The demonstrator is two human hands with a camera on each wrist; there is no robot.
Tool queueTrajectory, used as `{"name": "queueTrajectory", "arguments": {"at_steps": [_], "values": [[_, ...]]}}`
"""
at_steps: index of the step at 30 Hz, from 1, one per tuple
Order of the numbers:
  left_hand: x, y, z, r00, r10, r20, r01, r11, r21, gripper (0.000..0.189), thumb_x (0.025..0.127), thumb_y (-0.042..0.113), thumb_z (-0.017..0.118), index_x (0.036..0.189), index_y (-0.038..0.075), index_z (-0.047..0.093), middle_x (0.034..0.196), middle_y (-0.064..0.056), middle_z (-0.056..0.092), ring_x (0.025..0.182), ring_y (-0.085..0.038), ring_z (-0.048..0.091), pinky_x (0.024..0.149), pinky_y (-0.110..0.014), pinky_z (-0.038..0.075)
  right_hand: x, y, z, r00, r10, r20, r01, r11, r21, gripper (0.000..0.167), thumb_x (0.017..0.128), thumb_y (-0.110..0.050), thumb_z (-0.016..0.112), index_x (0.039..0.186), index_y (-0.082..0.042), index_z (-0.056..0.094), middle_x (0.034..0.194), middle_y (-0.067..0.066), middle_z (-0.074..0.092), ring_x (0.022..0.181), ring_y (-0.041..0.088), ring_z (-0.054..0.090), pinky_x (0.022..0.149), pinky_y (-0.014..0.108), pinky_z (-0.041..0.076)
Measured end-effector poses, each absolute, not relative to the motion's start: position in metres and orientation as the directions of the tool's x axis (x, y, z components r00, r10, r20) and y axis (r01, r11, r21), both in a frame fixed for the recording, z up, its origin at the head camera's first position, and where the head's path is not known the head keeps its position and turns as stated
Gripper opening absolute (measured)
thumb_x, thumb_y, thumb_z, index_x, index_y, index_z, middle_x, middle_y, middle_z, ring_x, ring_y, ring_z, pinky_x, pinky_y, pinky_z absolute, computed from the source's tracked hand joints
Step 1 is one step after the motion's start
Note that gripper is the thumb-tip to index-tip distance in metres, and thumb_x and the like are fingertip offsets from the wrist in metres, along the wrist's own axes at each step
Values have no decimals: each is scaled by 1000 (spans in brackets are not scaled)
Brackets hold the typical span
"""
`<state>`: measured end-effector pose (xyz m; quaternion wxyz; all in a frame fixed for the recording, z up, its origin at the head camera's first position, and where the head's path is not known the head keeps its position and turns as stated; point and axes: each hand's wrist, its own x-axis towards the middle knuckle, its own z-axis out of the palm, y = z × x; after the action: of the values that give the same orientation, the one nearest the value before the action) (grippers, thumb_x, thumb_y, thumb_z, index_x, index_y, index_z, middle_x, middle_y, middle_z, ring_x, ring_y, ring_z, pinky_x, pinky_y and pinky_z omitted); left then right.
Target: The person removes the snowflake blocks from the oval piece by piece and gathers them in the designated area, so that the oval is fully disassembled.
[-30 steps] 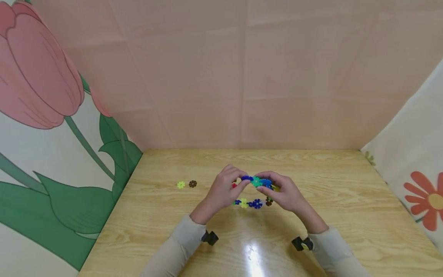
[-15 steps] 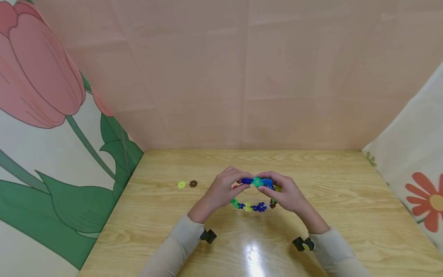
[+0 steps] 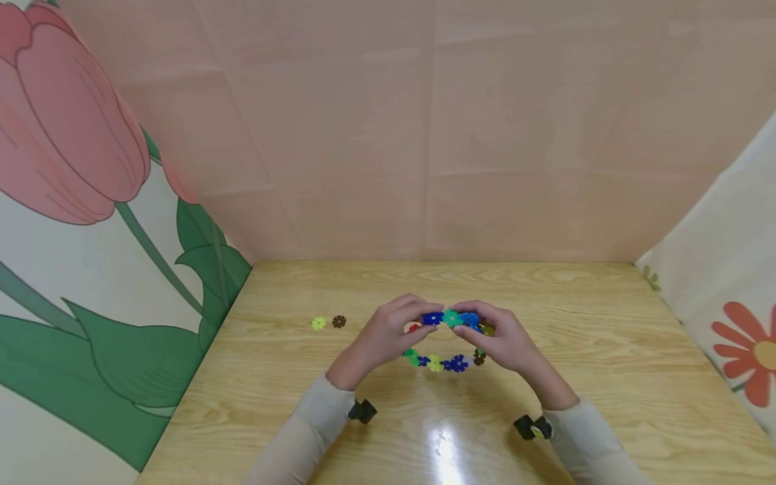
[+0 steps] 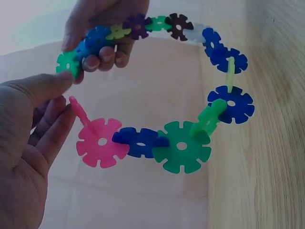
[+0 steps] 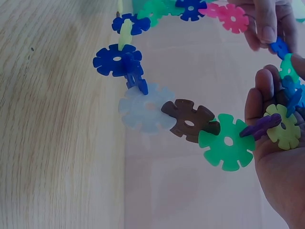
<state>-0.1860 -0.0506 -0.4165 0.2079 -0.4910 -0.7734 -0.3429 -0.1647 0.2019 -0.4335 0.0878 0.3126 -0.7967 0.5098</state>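
Note:
Both hands hold up a ring-shaped chain of interlocking flower-shaped plastic discs (image 3: 459,364) over the table. At the far side of the ring, my left hand (image 3: 388,330) pinches a dark blue disc (image 3: 432,318) between thumb and fingers. My right hand (image 3: 500,337) grips a lighter blue disc (image 3: 468,319), and a teal-green disc (image 3: 450,317) shows between the hands. Pink (image 4: 90,149), green (image 4: 193,155) and blue discs hang along the left part in the left wrist view. The right wrist view shows brown (image 5: 183,112), translucent white (image 5: 136,112) and green discs (image 5: 219,155) in the chain.
On the wooden table (image 3: 273,404), a yellow-green disc (image 3: 318,323) and a brown disc (image 3: 339,322) lie left of the hands. A pink cloth backdrop (image 3: 364,168) rises behind the table, with flower-printed sheets (image 3: 151,337) at the sides.
The near side of the chain has swung down toward the person and slightly right, so the ring looks wider. Both hands stay almost in place, keeping their hold.

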Motion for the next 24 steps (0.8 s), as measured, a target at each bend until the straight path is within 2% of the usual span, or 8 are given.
{"name": "queueTrajectory", "arguments": {"at_steps": [6, 13, 24], "values": [[-187, -55, -418, -451, 595, 666, 892, 336, 304, 41, 87, 19, 82, 124, 7, 70, 105, -1, 67, 94, -9, 61, 84, -11, 49, -165, 203, -435, -792, -406, 455, -588, 308, -748, 30, 95, 1, 66, 125, -5, 66, 109, 8, 72, 83, 8, 66, 68, 28, 56], [-190, -67, -424, -489, 580, 652, 871, 374, 319, 43, 86, 23, 82, 124, 8, 70, 102, 2, 65, 101, -11, 57, 89, -18, 49, -166, 205, -435, -797, -406, 447, -578, 301, -758, 29, 95, 1, 67, 124, -3, 65, 105, 9, 72, 87, 7, 67, 69, 28, 59], [-186, -95, -440, -669, 505, 545, 743, 466, 481, 42, 87, 23, 81, 126, 11, 71, 99, 4, 64, 99, -12, 55, 85, -29, 52, -165, 210, -436, -827, -388, 406, -539, 347, -767, 31, 97, -4, 67, 128, -6, 65, 108, 8, 71, 90, 7, 67, 73, 27, 58]]}}
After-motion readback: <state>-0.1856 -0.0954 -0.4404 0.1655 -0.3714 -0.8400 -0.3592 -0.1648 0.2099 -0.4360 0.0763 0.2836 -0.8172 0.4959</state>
